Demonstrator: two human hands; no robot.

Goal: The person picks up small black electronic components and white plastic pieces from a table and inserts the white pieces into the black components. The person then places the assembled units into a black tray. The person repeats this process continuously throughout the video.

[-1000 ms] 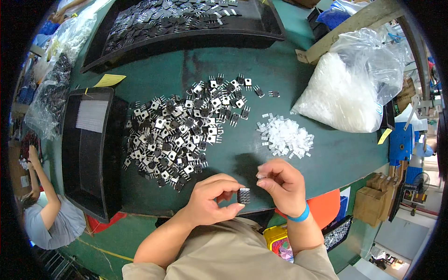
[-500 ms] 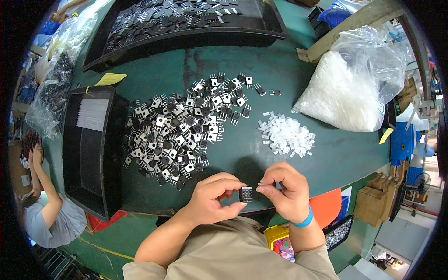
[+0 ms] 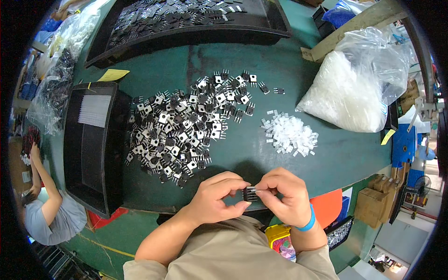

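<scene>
My left hand [image 3: 218, 196] pinches a small stack of black transistors [image 3: 249, 194], their metal legs pointing right. The fingertips of my right hand [image 3: 284, 193] are pressed together at the upper legs of that stack. The small pale plastic piece they pinch is mostly hidden now; it showed at the fingertips a moment ago. Beyond my left hand spreads a heap of loose transistors [image 3: 175, 133], black on one face and silvery on the other. A smaller pile of white translucent plastic pieces [image 3: 290, 133] lies beyond my right hand.
A long black tray [image 3: 196, 37] of transistors stands at the back. On the left is a black bin [image 3: 95, 163] with white ribbed material inside. A clear bag of white pieces [image 3: 345, 93] sits at right. At far left another person [image 3: 51, 210] works.
My right hand has moved slightly left, bringing its fingertips from beside the stack onto its upper legs. My left hand keeps hold of the stack. The view has shifted slightly.
</scene>
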